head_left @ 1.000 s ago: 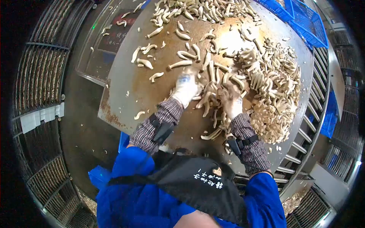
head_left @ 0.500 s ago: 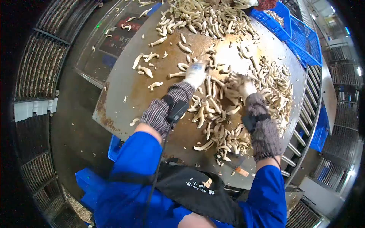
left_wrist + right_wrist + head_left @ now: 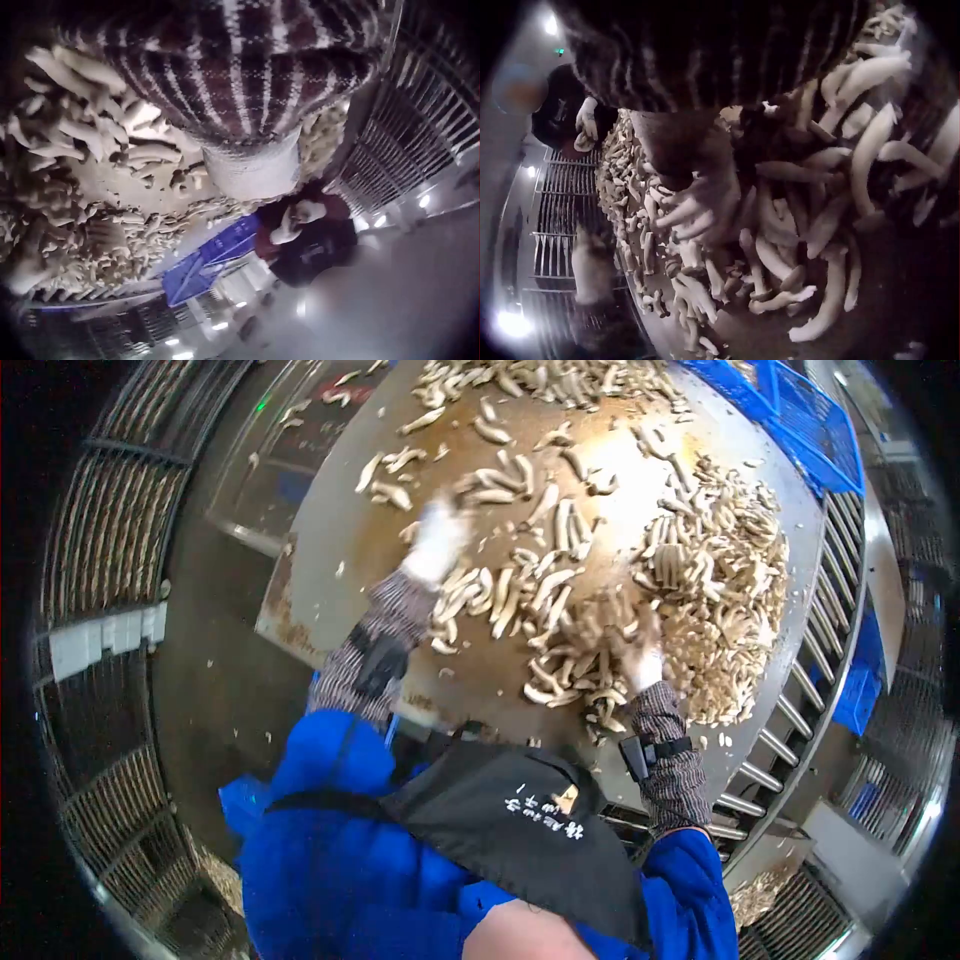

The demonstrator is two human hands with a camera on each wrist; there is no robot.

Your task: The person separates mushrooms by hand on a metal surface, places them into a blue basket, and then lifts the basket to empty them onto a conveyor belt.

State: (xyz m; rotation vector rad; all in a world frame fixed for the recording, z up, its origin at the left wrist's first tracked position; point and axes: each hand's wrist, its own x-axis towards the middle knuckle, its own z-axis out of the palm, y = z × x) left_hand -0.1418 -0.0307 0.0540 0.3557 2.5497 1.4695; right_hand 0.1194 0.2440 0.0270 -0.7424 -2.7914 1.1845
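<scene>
My gloved left hand is blurred over the left of the table, fingers extended toward several pale, curved mushrooms. In the left wrist view only the back of its white glove shows below the striped sleeve; the fingers are hidden. On the right, my right hand lies among a loose heap of mushrooms, at the edge of a bigger pile. The right wrist view shows its fingers lying loosely over mushroom stems, with long curved mushrooms beside them.
A large pile of mushrooms covers the right of the metal table; another pile lies at the far side. Blue crates stand beyond the right corner, next to a roller conveyor. Another person is across the table.
My left hand has swung left and toward me, away from the middle. The right hand has moved nearer to me. More mushrooms lie spread between the hands than a second ago.
</scene>
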